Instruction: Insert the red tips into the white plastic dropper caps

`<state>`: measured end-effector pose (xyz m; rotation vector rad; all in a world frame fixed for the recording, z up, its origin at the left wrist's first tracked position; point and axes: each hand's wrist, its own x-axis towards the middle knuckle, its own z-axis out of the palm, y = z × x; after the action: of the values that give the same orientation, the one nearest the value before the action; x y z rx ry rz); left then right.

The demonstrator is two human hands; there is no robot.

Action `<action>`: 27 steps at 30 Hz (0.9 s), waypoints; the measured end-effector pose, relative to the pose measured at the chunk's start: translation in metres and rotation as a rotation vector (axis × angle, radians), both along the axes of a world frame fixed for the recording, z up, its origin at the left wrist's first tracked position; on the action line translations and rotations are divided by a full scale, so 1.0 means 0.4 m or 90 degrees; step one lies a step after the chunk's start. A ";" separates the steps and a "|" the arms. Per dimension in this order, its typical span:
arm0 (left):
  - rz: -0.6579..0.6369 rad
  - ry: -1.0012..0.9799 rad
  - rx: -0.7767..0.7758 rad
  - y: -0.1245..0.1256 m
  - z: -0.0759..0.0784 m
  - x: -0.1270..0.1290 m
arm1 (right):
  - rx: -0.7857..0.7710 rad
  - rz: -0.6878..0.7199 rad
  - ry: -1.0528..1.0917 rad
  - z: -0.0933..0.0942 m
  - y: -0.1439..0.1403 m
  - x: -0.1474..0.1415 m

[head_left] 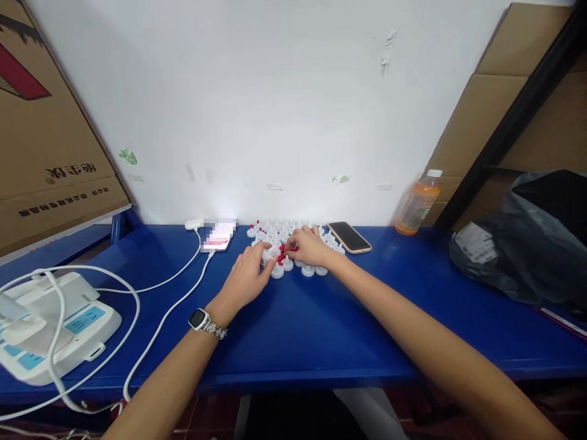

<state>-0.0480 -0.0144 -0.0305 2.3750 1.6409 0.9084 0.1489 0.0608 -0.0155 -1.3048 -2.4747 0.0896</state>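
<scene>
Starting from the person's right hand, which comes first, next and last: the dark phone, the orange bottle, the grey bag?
Measured from the right hand:
1. Dark phone, just to its right on the blue table.
2. Orange bottle, farther right against the wall.
3. Grey bag, at the table's far right end.

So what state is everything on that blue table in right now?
left hand: pinching a white cap
right hand: fingertips on a small red piece
white caps: clustered, upright, some with red pieces on top
dark phone: flat, screen off
white phone: screen lit, cable plugged in
orange bottle: upright, capped
power strip: plugs and cables in
black bag: slumped on the table
</scene>
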 end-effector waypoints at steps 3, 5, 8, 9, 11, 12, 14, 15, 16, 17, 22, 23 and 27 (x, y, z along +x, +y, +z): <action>0.004 -0.004 -0.008 0.001 -0.001 -0.001 | 0.010 -0.006 0.081 0.001 -0.001 0.002; 0.002 -0.005 -0.014 0.001 -0.001 -0.001 | -0.004 0.003 0.199 0.003 -0.004 0.004; -0.007 -0.010 -0.013 0.001 -0.001 0.000 | -0.081 0.042 0.400 0.006 -0.010 0.003; -0.010 -0.011 -0.012 0.000 -0.001 0.000 | -0.110 0.055 0.454 0.007 -0.013 0.001; -0.013 -0.015 -0.012 -0.001 -0.002 0.000 | -0.161 0.077 0.534 0.007 -0.020 -0.006; -0.015 -0.018 -0.012 -0.001 -0.002 0.000 | -0.185 0.087 0.565 0.007 -0.024 -0.011; -0.027 -0.024 -0.014 -0.003 -0.003 -0.001 | -0.233 0.113 0.610 0.008 -0.035 -0.023; -0.036 -0.028 -0.015 -0.004 -0.003 -0.001 | -0.255 0.126 0.622 0.008 -0.042 -0.029; -0.048 -0.031 -0.016 -0.005 -0.003 -0.001 | -0.272 0.136 0.630 0.009 -0.048 -0.034; -0.060 -0.034 -0.017 -0.007 -0.003 -0.001 | -0.285 0.143 0.636 0.011 -0.055 -0.038; -0.071 -0.044 -0.020 -0.012 0.000 0.002 | -0.298 0.144 0.676 0.020 -0.079 -0.051; -0.066 -0.046 -0.022 -0.013 0.001 0.003 | -0.295 0.143 0.687 0.022 -0.080 -0.052; -0.063 -0.048 -0.032 -0.014 0.003 0.004 | -0.300 0.135 0.721 0.025 -0.079 -0.054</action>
<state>-0.0466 -0.0200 -0.0293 2.3358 1.4878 0.9163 0.1274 0.0293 -0.0054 -0.7450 -1.5900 1.1595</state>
